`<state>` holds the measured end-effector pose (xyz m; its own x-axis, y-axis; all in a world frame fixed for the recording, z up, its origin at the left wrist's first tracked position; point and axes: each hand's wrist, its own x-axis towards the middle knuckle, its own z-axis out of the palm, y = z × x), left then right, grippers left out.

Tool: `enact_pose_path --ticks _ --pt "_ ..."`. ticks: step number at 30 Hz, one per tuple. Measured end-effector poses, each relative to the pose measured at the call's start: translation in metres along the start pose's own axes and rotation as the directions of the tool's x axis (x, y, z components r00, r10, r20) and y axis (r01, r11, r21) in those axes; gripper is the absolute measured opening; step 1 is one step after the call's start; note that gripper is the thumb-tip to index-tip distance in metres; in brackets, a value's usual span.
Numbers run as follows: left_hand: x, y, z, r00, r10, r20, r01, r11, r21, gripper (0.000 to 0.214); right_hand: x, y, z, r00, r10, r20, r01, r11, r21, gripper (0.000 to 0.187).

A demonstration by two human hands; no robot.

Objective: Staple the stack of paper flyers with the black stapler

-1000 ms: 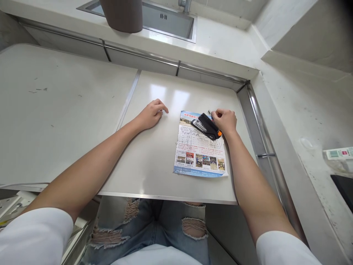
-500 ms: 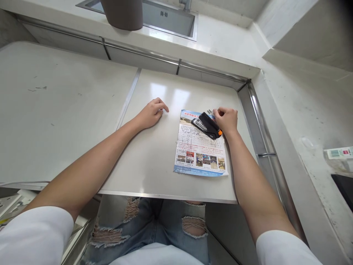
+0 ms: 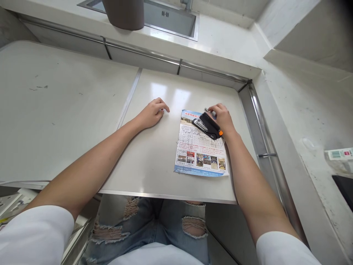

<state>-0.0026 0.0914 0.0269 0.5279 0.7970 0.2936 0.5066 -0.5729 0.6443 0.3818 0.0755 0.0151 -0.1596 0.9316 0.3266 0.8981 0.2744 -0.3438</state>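
Observation:
A black stapler with an orange end piece lies on a printed flyer on the white table. My right hand is just beyond the stapler's right side, its fingers curled down by the flyer's top edge. At its fingertips shows a small grey staple strip, and the fingers close around this spot, partly hiding what they grip. My left hand rests on the table left of the flyer, fingers loosely bent and apart, holding nothing.
Behind the table, a counter carries a sink and a dark brown bin. A metal rail runs along the right edge. Small dark scraps lie on the left part of the table.
My right hand has shifted left and slightly away from me, its fingers now over the small grey strips. My left hand, the stapler and the flyer stay put.

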Motion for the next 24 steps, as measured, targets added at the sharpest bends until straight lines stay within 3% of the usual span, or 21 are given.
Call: enact_pose_path --ticks 10,15,19,24 --pt "0.002 0.001 -0.002 0.998 -0.038 -0.044 0.036 0.998 -0.045 0.035 0.003 -0.031 0.032 0.992 -0.124 0.035 0.125 0.992 -0.014 0.034" --pt "0.005 -0.003 -0.006 0.961 -0.168 -0.221 0.143 0.982 -0.127 0.028 0.009 -0.055 0.050 0.982 -0.189 0.012 0.190 0.982 -0.021 0.034" --pt "0.006 -0.013 -0.009 0.844 -0.322 -0.428 0.257 0.945 -0.204 0.022 0.022 -0.086 0.065 0.969 -0.239 0.063 0.242 0.969 -0.040 0.037" --pt "0.004 -0.032 -0.016 0.621 -0.474 -0.625 0.357 0.880 -0.313 0.027 0.044 -0.138 0.086 0.953 -0.274 0.126 0.281 0.959 -0.038 0.040"
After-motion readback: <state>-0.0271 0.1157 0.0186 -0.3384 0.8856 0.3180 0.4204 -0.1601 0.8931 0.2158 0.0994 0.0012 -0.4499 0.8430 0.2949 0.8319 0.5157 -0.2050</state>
